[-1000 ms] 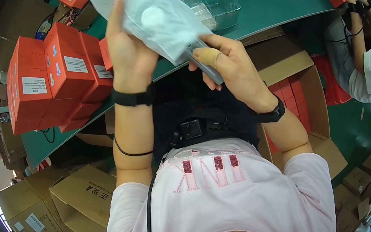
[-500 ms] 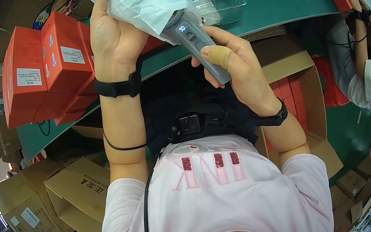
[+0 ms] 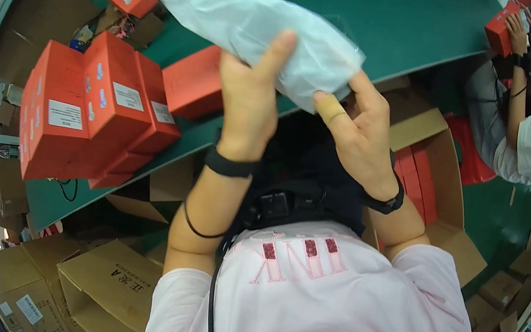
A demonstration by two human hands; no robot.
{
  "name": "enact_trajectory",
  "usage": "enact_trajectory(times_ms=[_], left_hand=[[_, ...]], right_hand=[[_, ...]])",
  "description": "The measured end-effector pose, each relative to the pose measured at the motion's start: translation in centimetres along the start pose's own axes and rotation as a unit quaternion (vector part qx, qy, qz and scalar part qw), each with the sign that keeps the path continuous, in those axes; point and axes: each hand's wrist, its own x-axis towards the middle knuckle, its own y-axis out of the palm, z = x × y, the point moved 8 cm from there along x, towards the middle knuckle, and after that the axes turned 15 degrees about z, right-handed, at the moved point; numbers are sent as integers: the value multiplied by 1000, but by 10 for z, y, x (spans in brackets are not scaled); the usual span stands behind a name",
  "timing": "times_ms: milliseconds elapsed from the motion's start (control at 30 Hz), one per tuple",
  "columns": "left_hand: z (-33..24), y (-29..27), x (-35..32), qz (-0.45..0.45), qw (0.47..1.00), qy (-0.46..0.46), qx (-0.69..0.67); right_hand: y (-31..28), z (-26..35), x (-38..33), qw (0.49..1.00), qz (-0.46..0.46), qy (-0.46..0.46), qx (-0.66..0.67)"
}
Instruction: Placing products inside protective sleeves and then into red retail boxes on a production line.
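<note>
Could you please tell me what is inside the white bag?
Nothing shows: the white bag, held by left hand and right hand, is opaque, so its contents are covered.

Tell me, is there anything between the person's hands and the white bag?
Nothing visible. Both hands touch the bag directly: the left hand holds it from below with a finger up across its front, and the right hand pinches its right end. The bag is raised above the green table.

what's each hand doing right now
Left hand: closed on the white soft plastic bag, gripping it from below.
Right hand: holds the same bag's lower right end.
</note>
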Motion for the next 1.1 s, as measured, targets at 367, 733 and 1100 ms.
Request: enact_trajectory(times_ms=[367,733,1100], left_hand=[[7,12,-6,42,975,-85,-199],[3,65,-20,58,998,1,23],[27,18,-10,-62,936,-150,-311]], right_hand=[[-8,-33,-7,971,-38,-61,228],[-14,-32,-5,988,-133,-71,16],[-49,21,-34,965,-175,-194,-4]])
